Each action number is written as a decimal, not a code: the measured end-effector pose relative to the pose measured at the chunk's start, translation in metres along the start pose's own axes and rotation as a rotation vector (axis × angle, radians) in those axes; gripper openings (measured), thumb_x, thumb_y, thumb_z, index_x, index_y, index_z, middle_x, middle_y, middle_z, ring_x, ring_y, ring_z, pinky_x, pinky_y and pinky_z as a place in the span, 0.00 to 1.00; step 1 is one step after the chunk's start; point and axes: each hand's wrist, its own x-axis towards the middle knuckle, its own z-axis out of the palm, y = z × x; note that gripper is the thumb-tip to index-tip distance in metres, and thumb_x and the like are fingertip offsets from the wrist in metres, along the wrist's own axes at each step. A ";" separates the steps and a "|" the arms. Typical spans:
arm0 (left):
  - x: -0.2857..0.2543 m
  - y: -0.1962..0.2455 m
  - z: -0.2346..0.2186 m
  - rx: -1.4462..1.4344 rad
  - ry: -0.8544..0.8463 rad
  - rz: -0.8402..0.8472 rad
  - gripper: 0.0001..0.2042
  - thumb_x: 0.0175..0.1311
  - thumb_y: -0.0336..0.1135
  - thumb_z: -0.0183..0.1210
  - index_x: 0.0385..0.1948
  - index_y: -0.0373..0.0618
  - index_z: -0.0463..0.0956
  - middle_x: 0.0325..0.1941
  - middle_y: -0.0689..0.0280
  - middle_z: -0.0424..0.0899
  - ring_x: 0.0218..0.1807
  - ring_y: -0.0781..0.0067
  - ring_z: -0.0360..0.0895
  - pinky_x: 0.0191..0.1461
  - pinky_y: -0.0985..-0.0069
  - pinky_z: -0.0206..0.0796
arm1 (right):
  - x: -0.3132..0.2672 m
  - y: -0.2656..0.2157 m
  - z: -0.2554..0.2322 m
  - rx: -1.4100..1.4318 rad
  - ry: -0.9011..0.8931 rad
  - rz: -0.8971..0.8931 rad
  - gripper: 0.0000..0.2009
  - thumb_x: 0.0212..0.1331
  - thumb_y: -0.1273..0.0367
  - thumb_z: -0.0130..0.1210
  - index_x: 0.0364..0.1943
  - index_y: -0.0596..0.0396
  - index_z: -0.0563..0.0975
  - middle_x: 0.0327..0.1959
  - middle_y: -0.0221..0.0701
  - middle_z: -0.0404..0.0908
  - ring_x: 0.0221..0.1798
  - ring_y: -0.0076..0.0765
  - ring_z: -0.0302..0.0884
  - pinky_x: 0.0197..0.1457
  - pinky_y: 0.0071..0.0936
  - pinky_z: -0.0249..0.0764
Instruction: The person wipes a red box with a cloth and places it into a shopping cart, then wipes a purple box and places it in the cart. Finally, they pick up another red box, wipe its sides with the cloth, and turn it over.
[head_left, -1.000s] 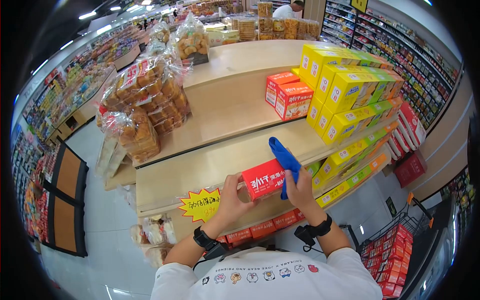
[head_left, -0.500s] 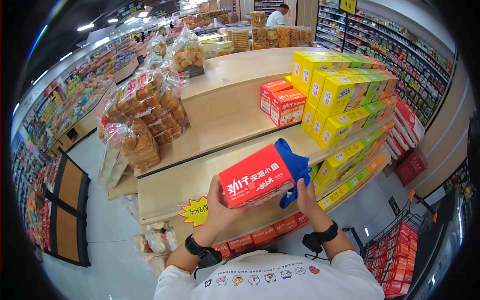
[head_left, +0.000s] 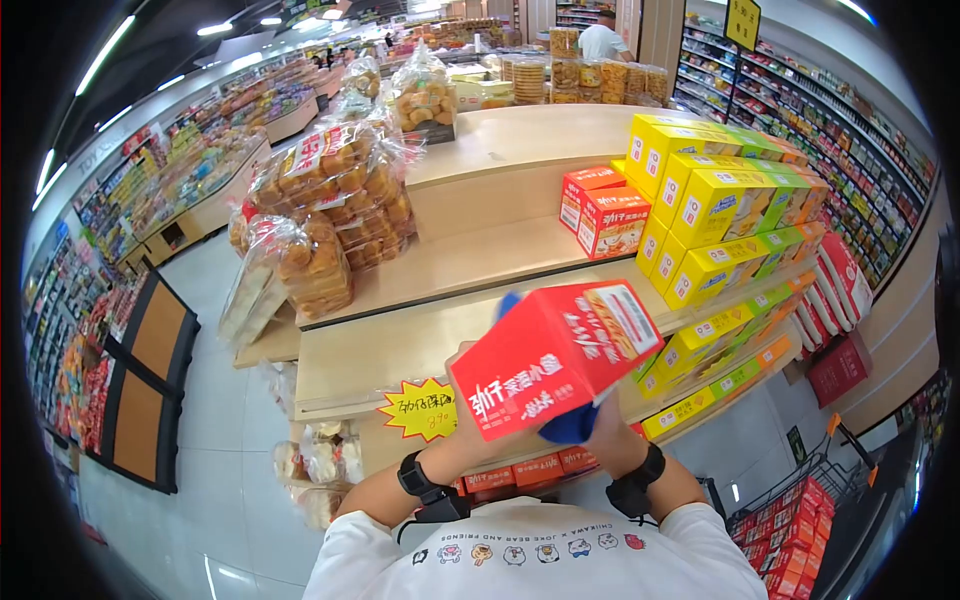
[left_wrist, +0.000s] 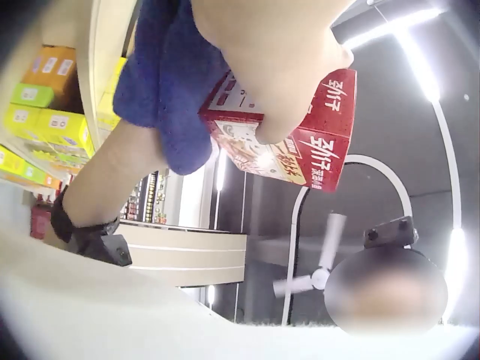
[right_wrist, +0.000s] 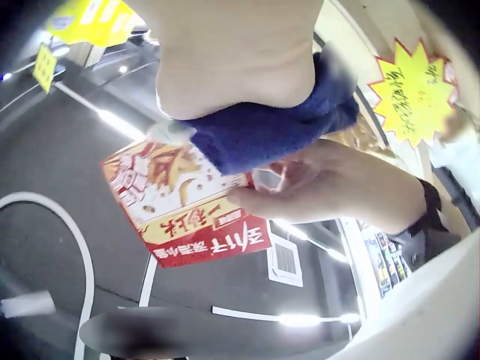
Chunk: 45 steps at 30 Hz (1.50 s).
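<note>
A red snack box [head_left: 545, 360] with white lettering is held up tilted in front of the shirt, above the lower shelf. My left hand [left_wrist: 277, 60] grips it from the left, thumb on its printed face; in the head view the box hides most of that hand. My right hand [head_left: 612, 440] holds a blue cloth [right_wrist: 277, 127] against the box. In the head view the cloth shows below the box's lower right edge and also behind its upper left edge.
Wooden tiered shelves [head_left: 480, 225] carry bagged bread [head_left: 335, 190] at left. Two red boxes [head_left: 612, 222] stand beside stacked yellow boxes [head_left: 700, 205] at right. A yellow price sign [head_left: 420, 408] hangs at the front. A cart [head_left: 800, 530] with red boxes stands lower right.
The red box has been turned and tilted, its lettering now slanting and another printed side showing. The cloth has shifted from the box's right end to under and behind it.
</note>
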 end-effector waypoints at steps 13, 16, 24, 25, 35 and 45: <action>-0.008 0.003 -0.014 0.126 0.161 0.298 0.48 0.38 0.39 0.77 0.56 0.43 0.47 0.55 0.61 0.64 0.59 0.68 0.65 0.62 0.66 0.58 | 0.003 -0.002 0.006 0.174 0.082 0.128 0.29 0.64 0.45 0.41 0.60 0.52 0.65 0.58 0.35 0.72 0.57 0.37 0.74 0.59 0.36 0.72; -0.016 -0.010 -0.007 -0.197 0.129 0.012 0.47 0.39 0.38 0.77 0.57 0.43 0.47 0.54 0.61 0.66 0.58 0.69 0.67 0.60 0.66 0.62 | -0.004 -0.018 0.035 0.132 0.031 0.102 0.25 0.68 0.51 0.39 0.61 0.50 0.64 0.58 0.34 0.71 0.59 0.33 0.71 0.62 0.36 0.70; -0.018 -0.002 -0.017 -0.153 0.094 0.126 0.43 0.40 0.37 0.76 0.55 0.43 0.52 0.53 0.61 0.71 0.55 0.69 0.73 0.58 0.67 0.65 | -0.005 -0.014 0.021 -0.259 0.000 -0.090 0.21 0.69 0.58 0.39 0.60 0.55 0.65 0.57 0.36 0.72 0.57 0.36 0.73 0.60 0.36 0.71; -0.019 -0.004 -0.017 -0.128 0.117 0.168 0.43 0.40 0.38 0.76 0.55 0.42 0.53 0.53 0.61 0.71 0.55 0.69 0.73 0.58 0.67 0.65 | -0.006 -0.018 0.022 -0.347 0.017 -0.113 0.21 0.69 0.59 0.39 0.60 0.56 0.65 0.57 0.36 0.73 0.57 0.36 0.74 0.60 0.36 0.71; -0.025 0.018 -0.019 -0.039 0.037 0.057 0.31 0.45 0.39 0.74 0.52 0.43 0.69 0.49 0.63 0.78 0.51 0.71 0.76 0.54 0.69 0.69 | -0.023 -0.034 0.018 -0.500 0.074 -0.298 0.29 0.70 0.49 0.33 0.64 0.56 0.59 0.63 0.36 0.68 0.61 0.36 0.69 0.64 0.36 0.67; -0.018 0.031 -0.039 -0.534 -0.071 0.116 0.28 0.51 0.30 0.69 0.56 0.42 0.67 0.56 0.63 0.75 0.57 0.71 0.72 0.59 0.70 0.66 | -0.011 -0.005 0.021 -0.581 0.044 -0.034 0.26 0.42 0.73 0.71 0.48 0.56 0.73 0.41 0.29 0.81 0.41 0.26 0.79 0.44 0.24 0.77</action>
